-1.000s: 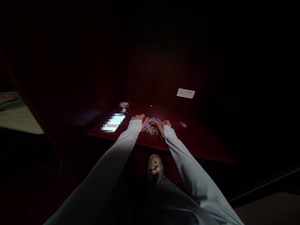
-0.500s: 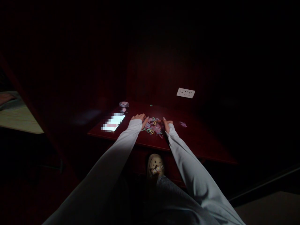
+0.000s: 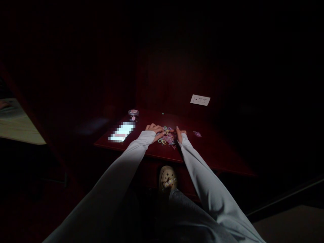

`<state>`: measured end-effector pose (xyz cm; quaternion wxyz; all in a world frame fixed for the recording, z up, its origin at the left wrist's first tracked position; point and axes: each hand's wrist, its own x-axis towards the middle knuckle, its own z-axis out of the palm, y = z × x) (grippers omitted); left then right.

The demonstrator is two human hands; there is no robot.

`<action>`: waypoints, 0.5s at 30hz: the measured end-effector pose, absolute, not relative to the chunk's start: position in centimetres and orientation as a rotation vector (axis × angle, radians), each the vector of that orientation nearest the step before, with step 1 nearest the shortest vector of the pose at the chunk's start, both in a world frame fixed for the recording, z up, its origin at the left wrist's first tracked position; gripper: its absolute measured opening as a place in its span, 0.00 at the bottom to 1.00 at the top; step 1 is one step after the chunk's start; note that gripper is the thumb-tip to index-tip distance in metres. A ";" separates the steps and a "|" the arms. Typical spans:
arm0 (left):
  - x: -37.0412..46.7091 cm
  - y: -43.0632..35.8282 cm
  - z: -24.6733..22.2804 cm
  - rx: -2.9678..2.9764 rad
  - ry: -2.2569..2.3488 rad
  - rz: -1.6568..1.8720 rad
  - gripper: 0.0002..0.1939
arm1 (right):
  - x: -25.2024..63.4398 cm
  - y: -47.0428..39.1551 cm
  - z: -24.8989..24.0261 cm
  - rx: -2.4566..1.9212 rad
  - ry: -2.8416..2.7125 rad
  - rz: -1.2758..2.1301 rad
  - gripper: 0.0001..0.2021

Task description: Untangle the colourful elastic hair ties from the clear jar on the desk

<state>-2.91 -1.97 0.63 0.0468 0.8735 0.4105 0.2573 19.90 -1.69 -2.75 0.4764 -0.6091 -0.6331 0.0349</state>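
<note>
A loose heap of small coloured elastic hair ties point(image 3: 167, 139), pink, purple, yellow and green, lies on the dark red tabletop point(image 3: 207, 152). From the left, my left hand point(image 3: 155, 131) reaches over the heap's edge, its fingers stretched out and the thumb apart, touching the ties. At the heap's right side, my right hand point(image 3: 181, 135) is closed, thumb on top and fingers curled in. What it holds, if anything, is too small and dark to make out. A purple bunch of ties point(image 3: 197, 134) lies apart, right of that hand.
A lit phone point(image 3: 122, 132) lies at the left, with a clear lidded jar point(image 3: 133, 115) behind it. One green tie point(image 3: 163, 113) sits near the back. A white socket plate point(image 3: 200, 100) is on the wall. Below the front edge shows a beige clog point(image 3: 168, 177).
My left hand has moved right, its fingers now stretching over the hair ties. My right hand has stayed nearly in place beside the heap.
</note>
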 end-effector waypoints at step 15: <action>-2.7 -1.5 0.0 2.618 1.233 0.741 0.16 | 19.3 -3.0 -1.6 -1.483 -1.458 0.307 0.47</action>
